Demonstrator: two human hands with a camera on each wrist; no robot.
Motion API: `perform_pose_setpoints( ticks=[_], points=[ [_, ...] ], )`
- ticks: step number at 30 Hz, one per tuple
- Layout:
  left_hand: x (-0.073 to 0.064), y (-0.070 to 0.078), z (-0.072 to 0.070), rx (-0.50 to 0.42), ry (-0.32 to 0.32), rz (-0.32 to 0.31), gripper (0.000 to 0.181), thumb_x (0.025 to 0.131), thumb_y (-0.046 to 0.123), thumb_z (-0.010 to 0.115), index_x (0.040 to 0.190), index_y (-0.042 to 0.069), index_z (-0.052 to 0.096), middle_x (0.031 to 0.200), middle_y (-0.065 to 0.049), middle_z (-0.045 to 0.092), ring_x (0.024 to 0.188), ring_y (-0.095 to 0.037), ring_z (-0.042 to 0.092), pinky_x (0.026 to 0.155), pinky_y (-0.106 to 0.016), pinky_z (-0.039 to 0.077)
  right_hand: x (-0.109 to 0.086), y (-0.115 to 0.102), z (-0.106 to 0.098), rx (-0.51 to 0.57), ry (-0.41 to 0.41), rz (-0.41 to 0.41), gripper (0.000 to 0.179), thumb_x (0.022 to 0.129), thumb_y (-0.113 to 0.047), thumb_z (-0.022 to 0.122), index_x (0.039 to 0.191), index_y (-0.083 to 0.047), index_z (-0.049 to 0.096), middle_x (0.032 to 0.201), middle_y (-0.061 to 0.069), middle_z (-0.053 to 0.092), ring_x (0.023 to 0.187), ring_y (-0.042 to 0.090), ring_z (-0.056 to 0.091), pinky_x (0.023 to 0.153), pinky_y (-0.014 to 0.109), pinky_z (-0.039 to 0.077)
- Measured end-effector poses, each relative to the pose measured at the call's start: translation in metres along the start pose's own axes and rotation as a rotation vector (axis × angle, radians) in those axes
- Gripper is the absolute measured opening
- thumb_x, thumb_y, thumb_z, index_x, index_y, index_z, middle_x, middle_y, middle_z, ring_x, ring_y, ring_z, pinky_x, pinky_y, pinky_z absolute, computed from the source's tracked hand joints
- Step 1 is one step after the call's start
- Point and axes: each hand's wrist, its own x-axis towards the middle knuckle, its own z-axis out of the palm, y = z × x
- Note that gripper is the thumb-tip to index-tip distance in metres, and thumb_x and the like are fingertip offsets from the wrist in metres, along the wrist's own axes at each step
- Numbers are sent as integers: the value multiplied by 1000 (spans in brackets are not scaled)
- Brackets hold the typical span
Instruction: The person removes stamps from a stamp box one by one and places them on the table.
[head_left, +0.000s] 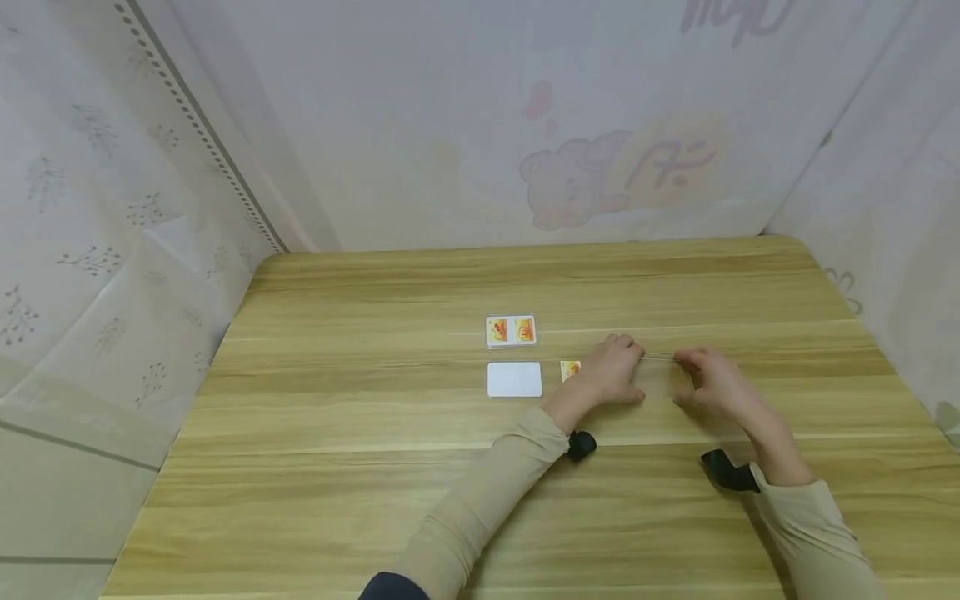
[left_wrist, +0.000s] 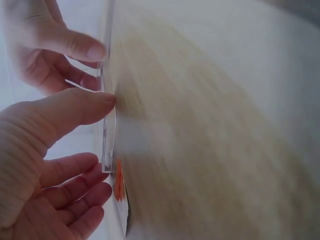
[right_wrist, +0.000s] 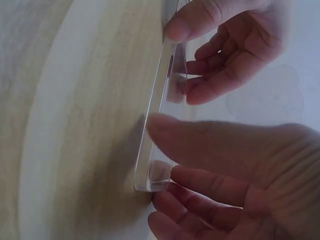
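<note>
Between my two hands is a thin, clear plastic box or lid (right_wrist: 156, 172), seen edge-on as a pale line in the head view. My left hand (head_left: 609, 372) pinches one end, thumb against one face and fingers behind. At the other end my right hand (head_left: 717, 388) grips it the same way, thumb opposite curled fingers. A card with an orange picture (head_left: 571, 369) lies on the table beside my left hand, which partly covers it. The left wrist view shows an orange-printed card (left_wrist: 120, 186) close by the plastic piece.
Left of my hands, a small flat case with two orange pictures (head_left: 511, 330) lies on the wooden table (head_left: 337, 433). Nearer me lies a plain white rectangle (head_left: 514, 379). Printed curtains (head_left: 420, 150) hang behind the table and at both sides.
</note>
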Motion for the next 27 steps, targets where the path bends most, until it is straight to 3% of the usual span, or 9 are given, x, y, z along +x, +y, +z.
perform_pose_setpoints(
  ticks=[8,18,27],
  points=[
    [0,-1,-1,-30,3,7,58,78,37,72,127,10,55,123,0,54,112,-13,48,95,-19,38,1,2,-1,-77,-4,-73,58,69,-2,77,116,20,51,107,33,52,98,46,50,84,57,42],
    [-3,-3,-5,-119,30,29,60,78,31,74,129,6,54,125,-4,53,113,-13,49,94,-16,38,1,5,-2,-90,10,-104,61,68,-7,81,115,18,53,105,29,53,94,41,53,78,53,46],
    [-8,-10,-11,-208,64,51,62,76,27,76,129,4,53,125,-5,53,112,-13,48,93,-13,36,1,4,-4,-117,82,-172,61,63,-9,84,112,15,55,98,25,55,87,39,55,72,52,47]
  ],
)
